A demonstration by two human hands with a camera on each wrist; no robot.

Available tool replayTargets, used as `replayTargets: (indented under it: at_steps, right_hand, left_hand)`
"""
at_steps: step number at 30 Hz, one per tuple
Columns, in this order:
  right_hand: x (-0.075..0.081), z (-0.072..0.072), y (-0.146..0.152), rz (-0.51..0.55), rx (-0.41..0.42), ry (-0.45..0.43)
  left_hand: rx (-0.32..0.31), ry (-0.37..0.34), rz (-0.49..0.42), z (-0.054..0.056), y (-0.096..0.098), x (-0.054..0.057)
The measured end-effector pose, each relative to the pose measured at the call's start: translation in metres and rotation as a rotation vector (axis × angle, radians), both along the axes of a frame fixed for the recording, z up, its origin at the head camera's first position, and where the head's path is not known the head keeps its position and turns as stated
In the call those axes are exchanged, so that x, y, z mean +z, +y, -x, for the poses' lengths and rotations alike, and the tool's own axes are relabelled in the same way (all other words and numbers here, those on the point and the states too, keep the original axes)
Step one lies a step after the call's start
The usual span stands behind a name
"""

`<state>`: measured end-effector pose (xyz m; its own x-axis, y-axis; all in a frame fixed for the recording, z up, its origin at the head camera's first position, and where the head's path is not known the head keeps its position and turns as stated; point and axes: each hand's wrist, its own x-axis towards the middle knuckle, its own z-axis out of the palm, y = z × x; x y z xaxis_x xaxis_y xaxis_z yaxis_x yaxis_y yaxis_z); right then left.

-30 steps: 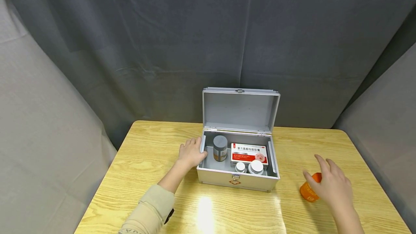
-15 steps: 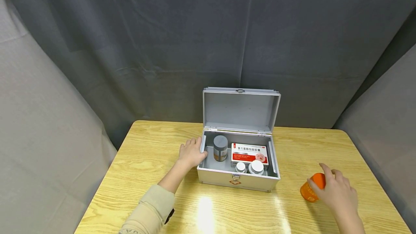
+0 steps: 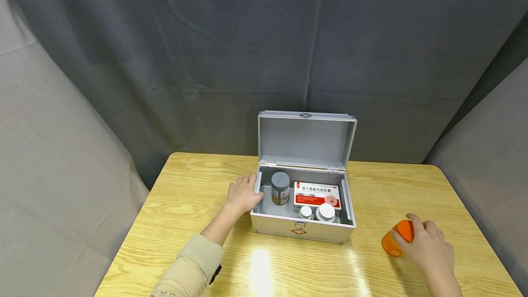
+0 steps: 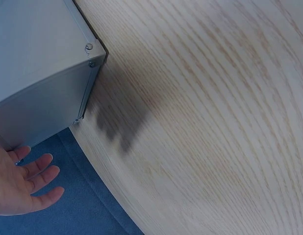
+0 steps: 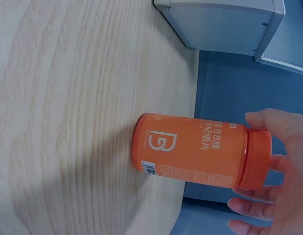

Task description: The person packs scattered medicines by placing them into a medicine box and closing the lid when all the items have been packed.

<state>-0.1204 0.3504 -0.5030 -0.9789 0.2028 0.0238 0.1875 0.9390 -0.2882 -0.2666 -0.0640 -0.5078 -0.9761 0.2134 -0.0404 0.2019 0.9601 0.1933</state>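
An orange plastic pill bottle (image 3: 393,241) with an orange cap stands on the table at the right. My right hand (image 3: 431,246) grips its cap, thumb on the near side and index finger round the far side; the right wrist view shows the bottle's printed label (image 5: 186,147). A silver metal first-aid box (image 3: 303,229) stands at mid-table with its lid up. My left hand (image 3: 244,194) rests on its left rim, with loosely spread fingers (image 4: 41,181). Inside are a grey-capped jar (image 3: 280,191), a red-and-white medicine carton (image 3: 316,191) and two white-capped bottles (image 3: 326,213).
The light wooden table (image 3: 198,178) carries the box and the orange bottle. Its back edge meets a dark grey curtain (image 3: 206,58). Lighter grey cloth (image 3: 62,150) hangs at the left, and similar cloth hangs at the right.
My right hand has come in at the orange bottle, and its spread thumb and fingers have closed round the cap. The left hand and the box have stayed put.
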Motion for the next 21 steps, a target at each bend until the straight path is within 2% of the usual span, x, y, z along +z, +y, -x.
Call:
replayTargets:
  at_steps: [9,21]
  right_hand:
    - [-0.0037,0.0015,0.0008,0.032,-0.003,-0.035]
    - [-0.0065,0.0015,-0.0026,0.057,-0.003,0.049]
  left_hand:
    - [-0.002,-0.002,-0.004,-0.0005,-0.0005,0.0014]
    - [-0.002,-0.001,0.0,0.0006,-0.0002,-0.0005]
